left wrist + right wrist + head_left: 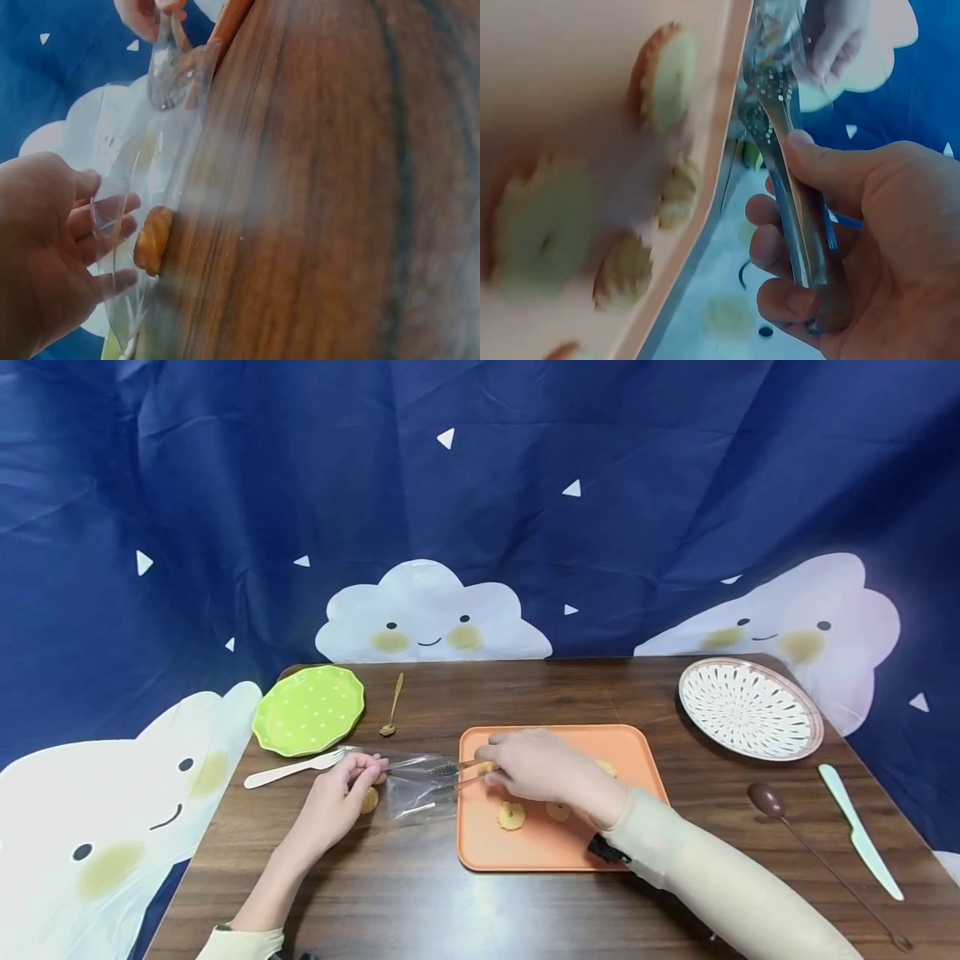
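My left hand [337, 797] pinches the edge of a clear plastic bag [420, 787] left of the orange tray [592, 858]. A golden pastry [154, 240] shows through the bag near its far end in the left wrist view. My right hand [536, 764] grips metal tongs [795, 195], thumb on one arm and fingers around the other. The perforated tong heads reach into the mouth of the bag, slightly apart, with no pastry visible between them. Several ridged pastries, among them a ring-shaped one [512, 815], lie on the tray beneath and beside my right hand.
Behind the left hand are a white fork [292, 771], a green dotted plate [309, 710] and a small gold spoon [394, 703]. On the right lie a patterned white plate [750, 708], a long brown spoon [768, 800] and a pale green knife [861, 831].
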